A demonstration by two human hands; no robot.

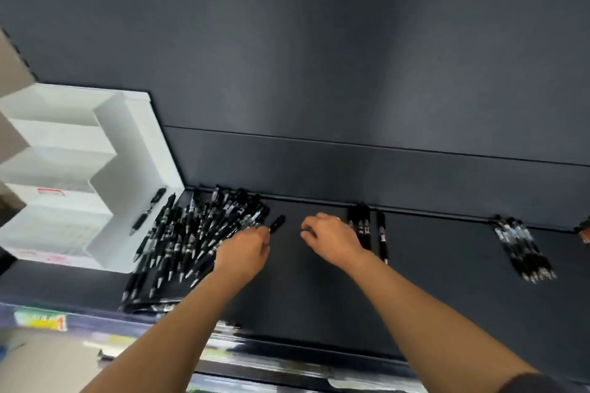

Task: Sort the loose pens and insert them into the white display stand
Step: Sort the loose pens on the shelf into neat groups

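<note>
A big heap of loose black pens (191, 233) lies on the dark shelf beside the white stepped display stand (79, 175), whose tiers look empty. One pen (148, 210) leans on the stand's right wall. My left hand (245, 252) pinches a black pen (277, 223) at the heap's right edge. My right hand (332, 238) hovers to the right with fingers loosely curled, holding nothing, just left of a small group of pens (367, 226). Another sorted bundle of pens (523, 249) lies far right.
The dark shelf (319, 281) has a back panel rising behind it and a front lip with price labels (41, 319). An orange-tipped item (586, 230) peeks in at the right edge. Bare shelf surface lies between the hands and the far right bundle.
</note>
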